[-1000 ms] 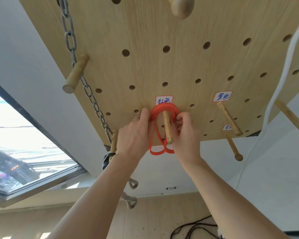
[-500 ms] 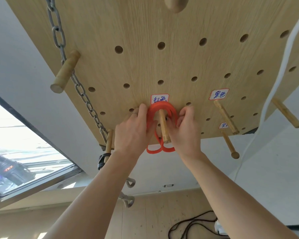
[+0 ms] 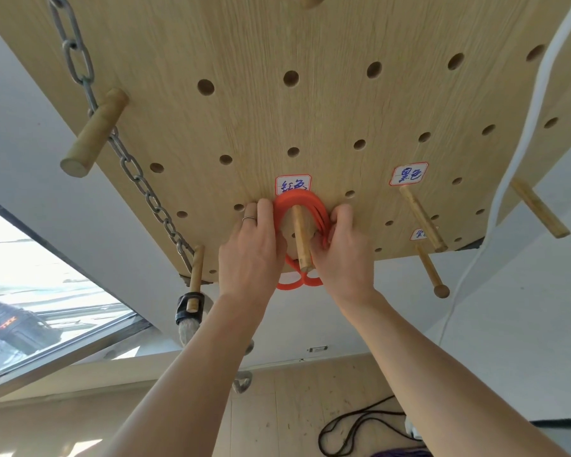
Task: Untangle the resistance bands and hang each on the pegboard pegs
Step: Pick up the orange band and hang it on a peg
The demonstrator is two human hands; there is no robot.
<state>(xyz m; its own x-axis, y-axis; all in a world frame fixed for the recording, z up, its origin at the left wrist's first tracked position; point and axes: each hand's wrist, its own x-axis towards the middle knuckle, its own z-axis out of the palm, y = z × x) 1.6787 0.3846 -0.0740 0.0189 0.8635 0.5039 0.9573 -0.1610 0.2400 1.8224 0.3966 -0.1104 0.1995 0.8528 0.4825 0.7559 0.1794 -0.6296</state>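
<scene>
The red resistance band (image 3: pixel 300 201) loops over a wooden peg (image 3: pixel 301 240) on the pegboard (image 3: pixel 310 110); left hand (image 3: pixel 251 250) and right hand (image 3: pixel 342 253) each grip one side of it.

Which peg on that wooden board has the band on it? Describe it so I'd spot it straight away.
Look at the wooden pegboard, near the middle of its lower edge. The peg sits right below a white label, between the left hand and right hand. It alone carries a red band; neighbouring pegs are bare.
</scene>
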